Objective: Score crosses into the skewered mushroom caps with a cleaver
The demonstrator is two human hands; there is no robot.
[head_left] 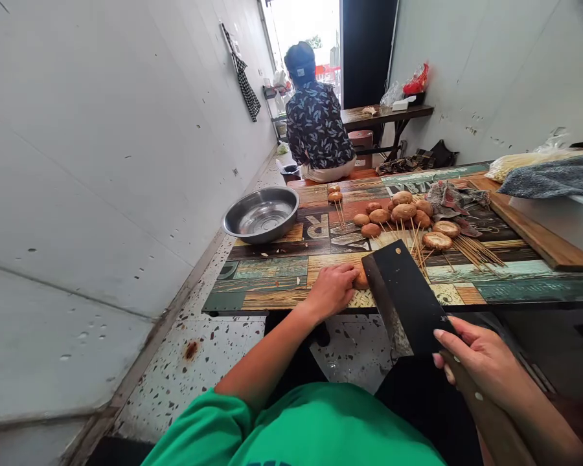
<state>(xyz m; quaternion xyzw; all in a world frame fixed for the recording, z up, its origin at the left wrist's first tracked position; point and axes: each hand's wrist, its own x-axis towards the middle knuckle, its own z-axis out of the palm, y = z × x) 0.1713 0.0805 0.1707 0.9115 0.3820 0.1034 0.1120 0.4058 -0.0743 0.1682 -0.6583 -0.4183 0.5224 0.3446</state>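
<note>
My left hand (334, 290) is closed over a brown mushroom (361, 279) at the table's near edge; only the mushroom's right side shows. In my right hand (480, 355) is the wooden handle of a cleaver (408, 298). Its broad dark blade slants up to the left, the far end beside the mushroom; whether it touches is unclear. Beyond the blade lies a pile of skewered mushrooms (403, 211), with loose bamboo skewers (476, 251) to its right. Two mushrooms (437, 241) show pale undersides. Another skewered pair (335, 196) lies apart at the table's far side.
A steel basin (261, 215) stands on the table's left end. To the right are a crumpled cloth (449, 199), a wooden board (548, 239), a grey towel (554, 173) and a bag of pale strands (529, 158). A person (317, 123) sits beyond the table, back turned.
</note>
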